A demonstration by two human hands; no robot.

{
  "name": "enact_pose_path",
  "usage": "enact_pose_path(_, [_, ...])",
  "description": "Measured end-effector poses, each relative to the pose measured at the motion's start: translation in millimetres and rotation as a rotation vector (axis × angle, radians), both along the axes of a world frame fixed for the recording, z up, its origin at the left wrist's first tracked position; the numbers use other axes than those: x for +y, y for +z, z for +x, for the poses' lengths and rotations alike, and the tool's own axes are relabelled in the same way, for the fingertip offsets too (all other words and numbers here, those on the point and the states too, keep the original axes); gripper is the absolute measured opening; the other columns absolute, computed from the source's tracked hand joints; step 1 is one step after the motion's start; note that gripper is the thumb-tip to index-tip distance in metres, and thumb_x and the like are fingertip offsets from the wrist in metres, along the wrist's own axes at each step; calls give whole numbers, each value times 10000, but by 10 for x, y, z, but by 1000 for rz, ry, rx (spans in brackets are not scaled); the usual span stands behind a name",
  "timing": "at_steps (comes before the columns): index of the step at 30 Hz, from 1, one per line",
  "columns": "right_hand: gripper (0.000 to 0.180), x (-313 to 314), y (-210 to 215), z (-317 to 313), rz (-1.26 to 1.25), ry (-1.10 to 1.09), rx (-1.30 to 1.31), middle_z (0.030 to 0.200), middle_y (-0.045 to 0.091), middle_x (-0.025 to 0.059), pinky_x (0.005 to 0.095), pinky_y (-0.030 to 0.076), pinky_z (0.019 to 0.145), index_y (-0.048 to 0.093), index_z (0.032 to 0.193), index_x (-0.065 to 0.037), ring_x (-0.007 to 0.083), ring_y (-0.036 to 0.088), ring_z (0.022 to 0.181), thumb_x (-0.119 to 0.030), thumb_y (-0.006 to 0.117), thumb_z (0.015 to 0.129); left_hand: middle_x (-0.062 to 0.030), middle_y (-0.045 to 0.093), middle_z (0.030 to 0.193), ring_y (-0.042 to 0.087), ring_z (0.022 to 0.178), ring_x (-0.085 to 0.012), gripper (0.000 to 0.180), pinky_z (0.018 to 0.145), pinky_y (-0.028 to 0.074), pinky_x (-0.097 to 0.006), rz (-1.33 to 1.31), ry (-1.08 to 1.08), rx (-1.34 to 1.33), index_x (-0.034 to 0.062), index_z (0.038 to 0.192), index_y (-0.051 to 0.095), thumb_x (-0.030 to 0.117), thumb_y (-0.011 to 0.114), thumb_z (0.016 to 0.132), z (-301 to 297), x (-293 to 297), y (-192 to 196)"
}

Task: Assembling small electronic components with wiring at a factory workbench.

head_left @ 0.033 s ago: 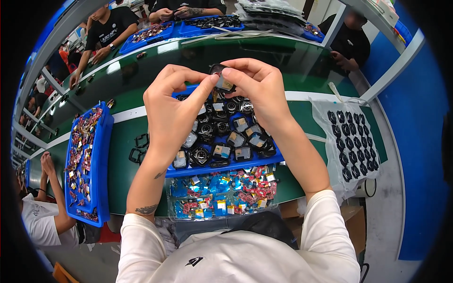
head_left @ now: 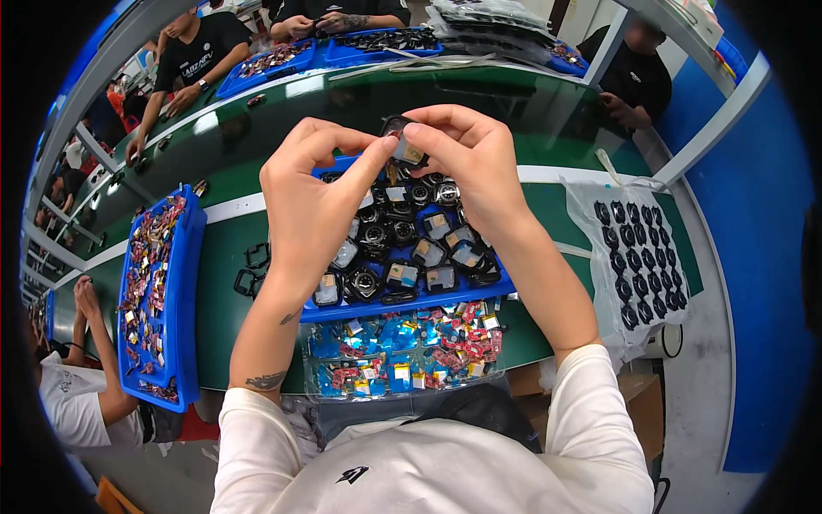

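Both hands meet above the far end of a blue bin (head_left: 390, 306), around a black smartwatch housing (head_left: 409, 154) with a greyish square inside. My right hand (head_left: 471, 158) grips the housing by its right side, thumb on the front and fingers behind. At its left edge, my left hand (head_left: 321, 176) pinches thumb and forefinger; a bit of red shows at those fingertips, too small to name. Below, the bin holds many similar watch housings (head_left: 402, 274), some with round dark backs facing up. Part of the bin is hidden by my forearms.
A clear tray (head_left: 407, 390) of small batteries and red circuit pieces lies nearest me. Left stands a blue bin (head_left: 190, 300) of similar parts. At right, a plastic-covered tray (head_left: 638, 265) carries rows of black pieces. Co-workers (head_left: 201, 51) sit across the green table (head_left: 514, 103); metal posts (head_left: 715, 120) flank it.
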State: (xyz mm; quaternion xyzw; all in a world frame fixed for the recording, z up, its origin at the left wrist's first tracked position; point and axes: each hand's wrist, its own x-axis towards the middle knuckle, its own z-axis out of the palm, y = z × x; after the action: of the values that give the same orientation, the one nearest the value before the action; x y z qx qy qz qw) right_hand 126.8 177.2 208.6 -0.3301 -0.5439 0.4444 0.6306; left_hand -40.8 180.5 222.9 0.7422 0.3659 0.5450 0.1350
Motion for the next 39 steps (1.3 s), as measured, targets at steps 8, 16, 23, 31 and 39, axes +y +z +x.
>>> enact_pose_path(8, [158, 6, 21, -11, 197, -194, -189, 821, 687, 75, 210, 527, 641, 672, 930, 25, 93, 649, 747, -59, 666, 796, -55, 680, 799, 611, 702, -67, 176, 642, 461, -176, -538, -454, -342, -40, 905, 688, 115, 706, 825, -55, 58, 3])
enact_pose_path(16, [160, -62, 92, 29, 209, -81, -186, 804, 690, 90, 212, 534, 644, 675, 919, 34, 111, 661, 733, -62, 700, 794, -52, 670, 769, 610, 698, -62, 169, 641, 464, -175, -459, -347, -420, -43, 872, 672, 102, 724, 805, 17, 94, -31])
enact_pose_path(23, [138, -33, 150, 182, 127, -37, -335, 800, 688, 110, 236, 541, 650, 664, 903, 46, 131, 666, 728, -39, 690, 798, -8, 652, 714, 562, 653, -31, 175, 601, 432, -173, -420, -308, -185, -1, 855, 695, 156, 737, 791, -13, 156, -46])
enact_pose_path(31, [145, 855, -444, 1612, -93, -590, -386, 757, 692, 59, 208, 440, 642, 731, 821, 2, 93, 604, 648, -133, 706, 773, -8, 661, 800, 564, 727, -38, 203, 619, 436, -192, -263, -258, -234, 12, 967, 689, 173, 677, 844, -188, 153, 60])
enact_pose_path(39, [247, 1011, -1214, 3091, -878, -1197, -638, 558, 607, 37, 233, 386, 402, 660, 612, -31, 96, 506, 409, -240, 756, 703, -27, 671, 796, 570, 669, -47, 196, 622, 457, -198, -212, -264, -141, -10, 962, 677, 150, 646, 853, -183, 185, 47])
